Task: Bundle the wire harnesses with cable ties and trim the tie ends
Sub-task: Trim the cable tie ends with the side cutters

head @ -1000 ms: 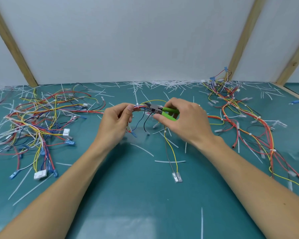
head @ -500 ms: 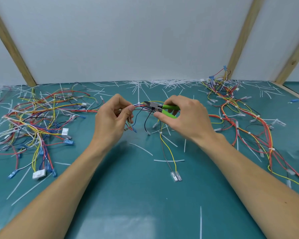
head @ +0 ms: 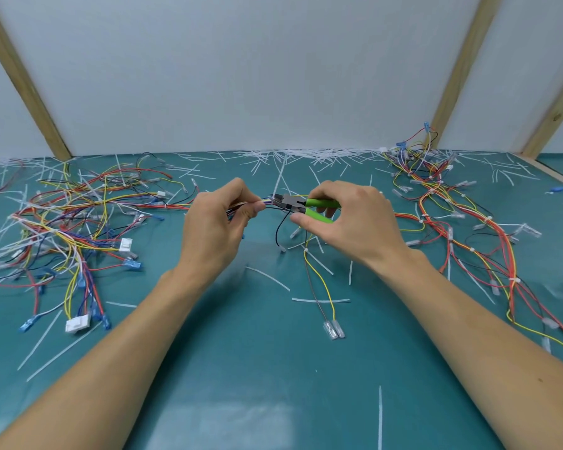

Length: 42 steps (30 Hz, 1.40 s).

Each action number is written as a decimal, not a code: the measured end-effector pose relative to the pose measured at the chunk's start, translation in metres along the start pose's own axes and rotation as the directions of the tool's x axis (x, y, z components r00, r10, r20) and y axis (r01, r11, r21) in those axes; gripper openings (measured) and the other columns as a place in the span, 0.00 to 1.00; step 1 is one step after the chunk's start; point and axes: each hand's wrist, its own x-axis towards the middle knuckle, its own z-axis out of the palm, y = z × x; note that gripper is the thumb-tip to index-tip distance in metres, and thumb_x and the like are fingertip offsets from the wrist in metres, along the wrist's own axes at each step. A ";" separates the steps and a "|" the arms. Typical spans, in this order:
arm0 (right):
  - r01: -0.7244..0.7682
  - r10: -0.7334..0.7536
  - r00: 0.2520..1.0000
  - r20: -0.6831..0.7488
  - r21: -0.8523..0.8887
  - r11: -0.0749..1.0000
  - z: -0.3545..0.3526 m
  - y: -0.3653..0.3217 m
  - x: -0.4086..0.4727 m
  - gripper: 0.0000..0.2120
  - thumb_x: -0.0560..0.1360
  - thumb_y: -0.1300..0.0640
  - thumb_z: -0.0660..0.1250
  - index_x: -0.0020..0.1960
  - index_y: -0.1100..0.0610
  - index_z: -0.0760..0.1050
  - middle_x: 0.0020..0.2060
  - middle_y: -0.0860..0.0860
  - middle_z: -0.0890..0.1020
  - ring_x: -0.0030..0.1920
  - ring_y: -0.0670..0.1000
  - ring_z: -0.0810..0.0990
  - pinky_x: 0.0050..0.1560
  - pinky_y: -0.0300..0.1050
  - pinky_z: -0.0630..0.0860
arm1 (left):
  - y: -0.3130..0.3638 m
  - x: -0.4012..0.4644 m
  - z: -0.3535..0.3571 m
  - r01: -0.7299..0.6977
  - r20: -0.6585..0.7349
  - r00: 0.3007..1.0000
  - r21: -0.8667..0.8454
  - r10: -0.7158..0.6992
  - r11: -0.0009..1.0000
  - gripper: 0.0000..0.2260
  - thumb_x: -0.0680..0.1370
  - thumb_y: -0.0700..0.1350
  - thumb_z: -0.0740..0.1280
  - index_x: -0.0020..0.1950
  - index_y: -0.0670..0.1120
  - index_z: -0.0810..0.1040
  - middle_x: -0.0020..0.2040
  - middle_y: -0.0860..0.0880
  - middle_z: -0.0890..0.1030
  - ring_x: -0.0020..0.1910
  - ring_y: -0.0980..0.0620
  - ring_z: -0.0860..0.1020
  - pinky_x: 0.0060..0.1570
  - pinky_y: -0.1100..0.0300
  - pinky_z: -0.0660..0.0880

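Many trimmed tie ends [head: 319,300] litter our tabletop [head: 273,368]. Our left hand [head: 215,228] pinches the harness [head: 267,203]; our right hand [head: 348,222] grips cutters [head: 293,204], mid-trim. Untied pile [head: 72,222] at 9 o'clock remains.

Bright, even overhead light; soft shadows pool under both forearms, a pale glare patch sits on the teal table [head: 273,368] nearest the camera, edges bow wide-angle.
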 end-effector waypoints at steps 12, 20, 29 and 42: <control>0.003 -0.003 1.000 0.011 -0.020 1.000 -0.002 0.002 0.002 0.16 0.71 0.34 0.74 0.45 0.47 0.84 0.38 0.44 0.85 0.40 0.51 0.79 0.41 0.46 0.75 | 0.004 -0.004 0.000 -0.025 -0.044 0.999 0.092 0.029 0.995 0.07 0.80 0.51 0.69 0.46 0.49 0.79 0.36 0.60 0.80 0.36 0.44 0.78 0.41 0.43 0.77; -0.008 0.006 0.997 0.073 0.029 1.000 -0.002 0.000 0.002 0.14 0.73 0.36 0.73 0.44 0.47 0.85 0.34 0.49 0.82 0.36 0.53 0.75 0.39 0.49 0.75 | 0.004 -0.006 0.002 -0.009 -0.058 0.998 0.095 0.015 0.995 0.07 0.80 0.51 0.69 0.46 0.49 0.78 0.37 0.59 0.80 0.36 0.44 0.78 0.40 0.42 0.77; -0.028 0.024 0.996 0.088 0.041 0.999 -0.001 -0.001 0.002 0.15 0.73 0.36 0.73 0.42 0.48 0.85 0.30 0.50 0.80 0.34 0.53 0.72 0.37 0.49 0.74 | 0.004 -0.007 0.003 -0.007 -0.070 0.997 0.099 0.014 0.995 0.06 0.81 0.49 0.69 0.46 0.49 0.78 0.37 0.59 0.80 0.38 0.44 0.79 0.43 0.45 0.76; -0.047 0.042 0.992 0.118 0.039 0.998 -0.002 -0.003 0.002 0.14 0.73 0.37 0.73 0.35 0.44 0.79 0.26 0.50 0.75 0.32 0.52 0.69 0.35 0.46 0.66 | 0.004 -0.008 0.003 -0.002 -0.067 0.998 0.090 0.009 0.996 0.07 0.81 0.49 0.69 0.45 0.48 0.78 0.37 0.56 0.81 0.37 0.44 0.78 0.40 0.46 0.75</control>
